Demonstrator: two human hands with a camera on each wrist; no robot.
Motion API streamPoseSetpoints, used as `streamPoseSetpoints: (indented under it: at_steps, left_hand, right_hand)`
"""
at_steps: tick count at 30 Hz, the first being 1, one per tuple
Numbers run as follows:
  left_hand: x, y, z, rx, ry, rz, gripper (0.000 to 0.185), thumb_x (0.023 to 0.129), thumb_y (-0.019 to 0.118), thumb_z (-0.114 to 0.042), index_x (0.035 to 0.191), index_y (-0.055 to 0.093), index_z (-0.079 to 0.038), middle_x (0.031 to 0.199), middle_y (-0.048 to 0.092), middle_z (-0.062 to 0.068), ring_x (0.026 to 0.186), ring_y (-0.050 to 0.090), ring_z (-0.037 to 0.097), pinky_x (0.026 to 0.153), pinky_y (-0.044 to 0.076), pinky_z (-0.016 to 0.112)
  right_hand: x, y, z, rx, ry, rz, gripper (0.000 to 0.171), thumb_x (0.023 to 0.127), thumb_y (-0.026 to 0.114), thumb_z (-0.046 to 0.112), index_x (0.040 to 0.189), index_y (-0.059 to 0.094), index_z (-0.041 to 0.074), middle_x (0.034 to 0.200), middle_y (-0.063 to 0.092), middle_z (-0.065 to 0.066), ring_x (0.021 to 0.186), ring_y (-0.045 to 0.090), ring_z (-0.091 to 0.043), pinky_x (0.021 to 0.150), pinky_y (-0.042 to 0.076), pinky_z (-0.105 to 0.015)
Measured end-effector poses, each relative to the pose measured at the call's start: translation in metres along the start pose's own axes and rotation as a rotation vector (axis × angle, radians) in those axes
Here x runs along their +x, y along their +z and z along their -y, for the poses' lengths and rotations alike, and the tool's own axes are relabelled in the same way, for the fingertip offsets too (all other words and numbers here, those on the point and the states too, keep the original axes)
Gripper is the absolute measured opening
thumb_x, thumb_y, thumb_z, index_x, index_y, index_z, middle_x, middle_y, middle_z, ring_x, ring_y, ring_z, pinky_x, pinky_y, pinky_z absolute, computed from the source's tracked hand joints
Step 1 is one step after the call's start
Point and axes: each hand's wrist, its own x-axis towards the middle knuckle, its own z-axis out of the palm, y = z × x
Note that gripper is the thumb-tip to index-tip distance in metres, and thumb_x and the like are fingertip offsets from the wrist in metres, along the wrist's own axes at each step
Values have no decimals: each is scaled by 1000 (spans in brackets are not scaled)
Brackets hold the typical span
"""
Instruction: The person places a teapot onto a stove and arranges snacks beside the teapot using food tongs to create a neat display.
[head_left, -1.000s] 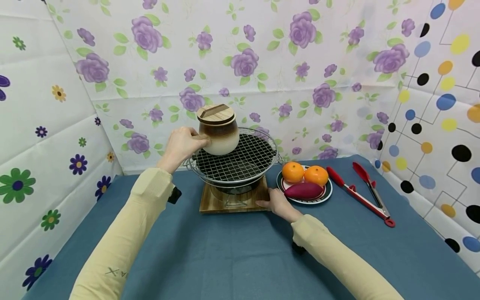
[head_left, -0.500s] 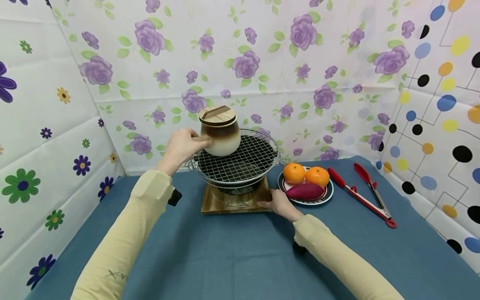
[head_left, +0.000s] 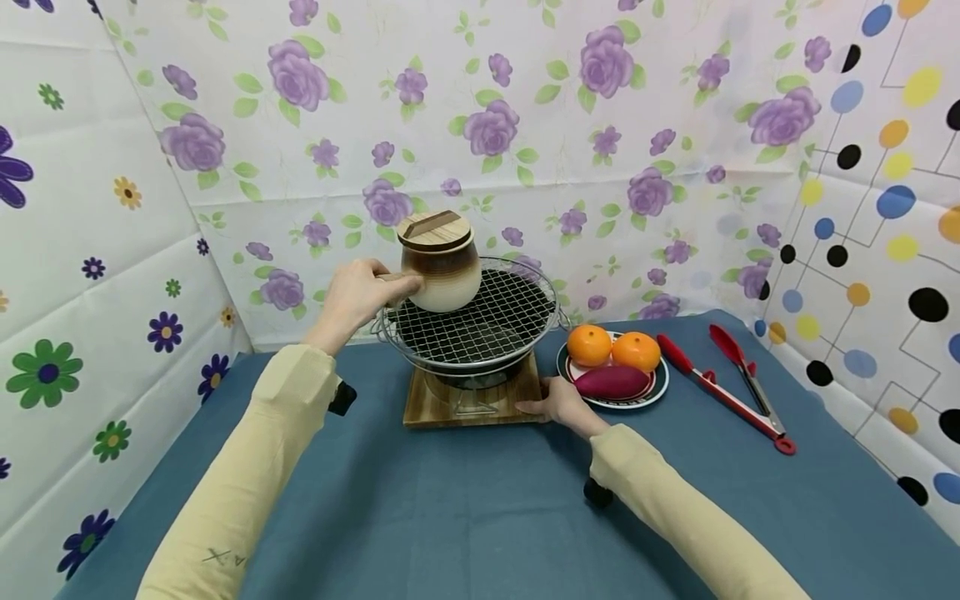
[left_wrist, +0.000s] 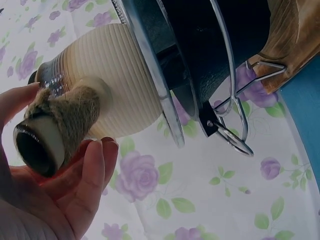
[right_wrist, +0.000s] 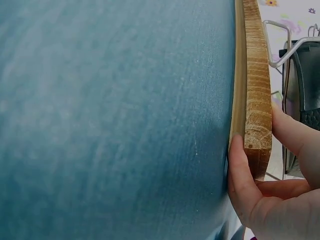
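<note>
A side-handled ceramic teapot (head_left: 442, 279), brown above and cream below with a wooden lid (head_left: 435, 229), sits upright on the left part of a round wire grill (head_left: 487, 325). My left hand (head_left: 360, 296) has thumb and fingers around its twine-wrapped handle (left_wrist: 80, 107); the grip looks light in the left wrist view. The grill tops a dark stove (left_wrist: 210, 45) standing on a wooden board (head_left: 431, 408). With thumb above and fingers below, my right hand (head_left: 566, 407) pinches the board's front right corner (right_wrist: 257, 135).
Right of the board, a patterned plate (head_left: 652, 398) bears two oranges (head_left: 590, 344) and a purple sweet potato (head_left: 612, 382). Red-tipped tongs (head_left: 735, 396) lie spread farther right. Blue cloth (head_left: 450, 517) covers the table, and printed sheets hang on three sides.
The view shifts slightly. Over the last half second my left forearm draws a little left, while the teapot stays put on the grill. My right hand keeps its place at the board.
</note>
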Motion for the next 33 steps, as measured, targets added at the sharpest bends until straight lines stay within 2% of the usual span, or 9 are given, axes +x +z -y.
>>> streamPoseSetpoints:
  at_steps: [5,9,15,20,26,33]
  left_hand:
    - [-4,-5,2,-16,-49,12,58,74,62,-60,91,62,-4,81,60,10,64,53,24,51,44,34]
    - [-6,-8,3,-19,-43,7,62,75,59,-63,91,63,-3,82,61,11,66,54,25,52,44,34]
    - [-8,-11,6,-13,-33,-18,67,74,57,-65,95,62,-2,88,61,12,71,53,25,56,43,35]
    - [-13,-15,7,10,-22,-41,69,73,56,-67,98,64,-3,92,62,12,69,55,24,57,44,36]
    - [-19,-21,9,14,-24,-59,69,74,55,-67,100,63,-3,94,61,12,70,54,24,58,45,36]
    - [-26,-25,11,15,-7,-65,69,76,55,-66,101,61,-2,95,61,13,75,53,26,62,44,38]
  right_hand:
    - [1,0,-1,64,18,13,45,77,75,20,109,57,-6,75,60,-9,59,61,-20,57,51,-31]
    - [3,-1,-2,83,29,14,47,76,75,20,111,56,-5,81,60,-10,61,62,-20,59,52,-31]
    - [4,0,-3,62,20,13,44,76,75,21,108,58,-5,76,60,-8,59,61,-20,57,51,-31]
    - [3,0,-2,38,28,14,48,76,75,22,111,56,-5,75,59,-8,58,60,-19,57,51,-30]
    - [2,-1,0,57,31,22,44,77,74,21,108,57,-5,72,58,-8,58,60,-20,58,51,-32]
    - [4,0,-1,32,48,15,58,77,74,23,119,50,-8,75,59,-9,57,59,-20,60,50,-32]
